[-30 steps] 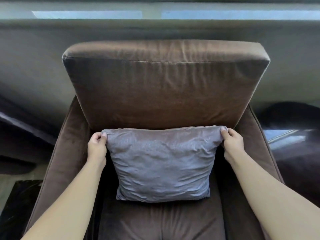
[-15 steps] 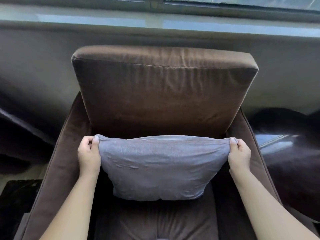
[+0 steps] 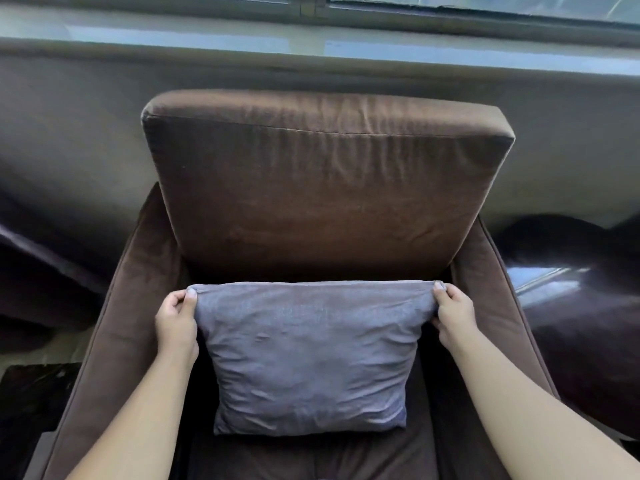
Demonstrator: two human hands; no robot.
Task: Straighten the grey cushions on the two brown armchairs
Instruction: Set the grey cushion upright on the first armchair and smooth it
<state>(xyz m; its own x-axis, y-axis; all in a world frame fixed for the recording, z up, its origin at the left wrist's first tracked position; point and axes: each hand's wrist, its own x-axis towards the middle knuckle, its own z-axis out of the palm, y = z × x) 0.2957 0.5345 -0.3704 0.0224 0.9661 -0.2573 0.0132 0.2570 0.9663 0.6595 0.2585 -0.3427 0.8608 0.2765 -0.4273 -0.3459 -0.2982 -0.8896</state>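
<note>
Roughly upright, creased grey cushion [image 3: 311, 355], top corners pinched in left hand [image 3: 175, 323] and right hand [image 3: 452, 313].

Pale window sill [image 3: 173, 36] along the top, grey wall [image 3: 69, 116] below it, glossy dark surface [image 3: 571, 289] at right

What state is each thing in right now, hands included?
grey cushion: stands upright on the seat, top edge pulled taut, face creased.
left hand: pinches the cushion's top left corner.
right hand: pinches the cushion's top right corner.
brown armchair: only one in view; its back pad stands upright, fabric wrinkled.
</note>
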